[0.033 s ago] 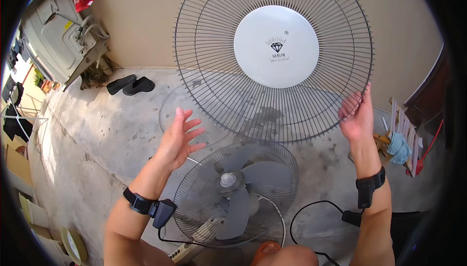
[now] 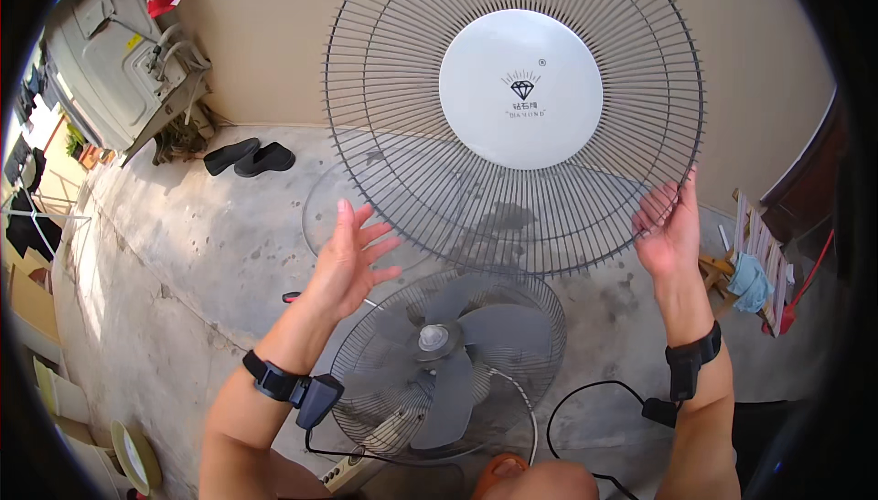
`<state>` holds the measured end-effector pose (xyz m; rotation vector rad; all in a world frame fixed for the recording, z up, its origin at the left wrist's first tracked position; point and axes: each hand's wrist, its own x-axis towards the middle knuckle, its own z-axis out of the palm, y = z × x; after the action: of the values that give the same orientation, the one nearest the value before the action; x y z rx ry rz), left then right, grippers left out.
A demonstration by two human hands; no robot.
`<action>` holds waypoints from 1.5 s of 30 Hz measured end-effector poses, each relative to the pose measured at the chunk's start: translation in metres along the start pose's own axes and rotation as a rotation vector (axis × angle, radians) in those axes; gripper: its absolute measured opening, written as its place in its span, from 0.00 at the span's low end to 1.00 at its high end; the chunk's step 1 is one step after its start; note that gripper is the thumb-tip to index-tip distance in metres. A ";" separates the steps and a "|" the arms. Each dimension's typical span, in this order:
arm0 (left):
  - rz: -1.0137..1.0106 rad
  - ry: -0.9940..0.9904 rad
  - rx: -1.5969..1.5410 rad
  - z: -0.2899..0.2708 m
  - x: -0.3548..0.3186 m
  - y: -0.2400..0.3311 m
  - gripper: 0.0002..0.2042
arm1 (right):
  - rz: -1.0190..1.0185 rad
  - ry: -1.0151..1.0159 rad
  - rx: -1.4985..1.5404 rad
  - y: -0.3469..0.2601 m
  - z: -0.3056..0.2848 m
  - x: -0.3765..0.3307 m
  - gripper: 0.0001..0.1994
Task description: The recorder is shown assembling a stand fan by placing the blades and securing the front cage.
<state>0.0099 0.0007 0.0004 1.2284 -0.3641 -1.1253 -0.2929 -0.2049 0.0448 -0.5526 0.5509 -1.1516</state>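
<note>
A round fan grille point(image 2: 393, 88) of dark wire, with a white centre disc point(image 2: 521, 139), is held up in front of me. My right hand point(image 2: 669, 235) is closed on its lower right rim, fingers behind the wires. Beside the lower left rim, my left hand point(image 2: 355, 262) is open, fingers spread, holding nothing; whether it touches the wire I cannot tell. Below lies the fan head, its grey blades point(image 2: 450, 399) uncovered inside the rear grille point(image 2: 553, 326). A pale hub cap point(image 2: 432, 338) sits at the blades' centre.
Dark shoes point(image 2: 263, 160) lie on the concrete floor point(image 2: 229, 253) by the wall. A red-and-black handle end point(image 2: 291, 298) shows beside my left wrist. A wooden rack with a blue cloth point(image 2: 750, 282) stands at right. Black cables point(image 2: 585, 385) run near my knees.
My left hand has shifted slightly right, nearer the grille rim. The grille has dropped a little, still in my right hand. The red-and-black handle end has come into sight.
</note>
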 end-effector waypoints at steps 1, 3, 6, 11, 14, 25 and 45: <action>-0.013 -0.051 -0.188 0.010 0.001 -0.005 0.34 | 0.018 -0.026 0.007 0.008 0.005 -0.014 0.23; 0.011 0.041 -0.354 0.008 0.003 -0.006 0.36 | 0.036 -0.066 0.009 0.027 0.016 -0.038 0.22; 0.047 0.239 -0.512 -0.023 0.009 0.001 0.31 | 0.131 -0.178 0.008 0.050 0.032 -0.072 0.22; -0.084 0.099 -0.429 -0.088 0.032 0.030 0.30 | 0.211 -0.323 -0.211 0.026 0.062 -0.078 0.30; -0.155 0.083 -0.311 -0.108 0.034 0.024 0.29 | 0.324 -0.560 -0.121 -0.002 0.065 -0.037 0.33; -0.250 0.122 0.017 -0.153 0.072 -0.026 0.19 | 0.423 -0.413 -0.092 0.049 0.044 -0.043 0.24; -0.494 0.267 0.191 -0.154 -0.049 -0.090 0.22 | 0.384 0.004 -1.048 0.093 -0.028 -0.014 0.17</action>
<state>0.0598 0.1336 -0.1179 1.6733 0.0447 -1.3402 -0.2514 -0.1667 -0.0357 -1.2650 1.2111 -0.4243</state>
